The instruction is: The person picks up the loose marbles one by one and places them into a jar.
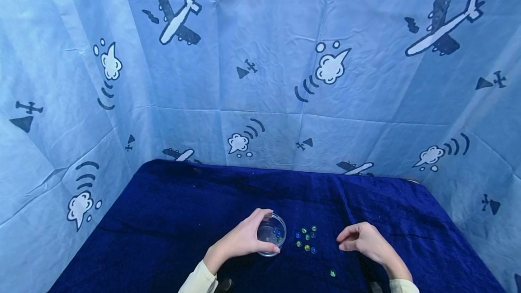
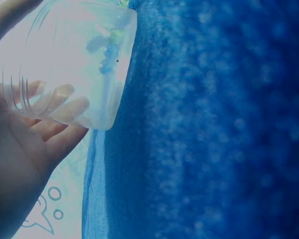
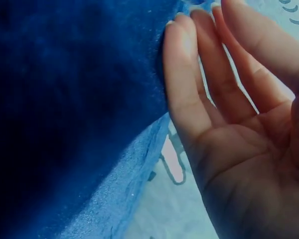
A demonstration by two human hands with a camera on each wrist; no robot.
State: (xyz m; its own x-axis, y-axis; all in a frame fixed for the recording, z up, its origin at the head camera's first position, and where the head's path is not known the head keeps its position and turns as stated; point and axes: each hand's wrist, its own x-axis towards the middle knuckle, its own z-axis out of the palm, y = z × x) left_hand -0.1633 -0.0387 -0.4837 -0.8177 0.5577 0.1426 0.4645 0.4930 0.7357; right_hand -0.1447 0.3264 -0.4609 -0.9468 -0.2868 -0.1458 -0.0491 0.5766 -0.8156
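My left hand (image 1: 244, 236) grips a clear round plastic jar (image 2: 89, 74), thumb and fingers wrapped around its side. The jar stands low over the dark blue cloth, with a few blue and green glass marbles (image 1: 278, 233) inside it. To the right of the jar, several blue and green marbles (image 1: 307, 237) lie loosely grouped on the cloth. Beyond them is my right hand (image 1: 366, 241), its fingers loosely bent and thumb near the fingertips. In the right wrist view nothing shows between the fingers (image 3: 182, 74). One green marble (image 1: 333, 273) lies apart, nearer the front.
A dark blue velvet cloth (image 1: 171, 211) covers the table, with a long crease running down its right part. Pale blue curtains (image 1: 268, 21) printed with planes and clouds hang behind and at both sides.
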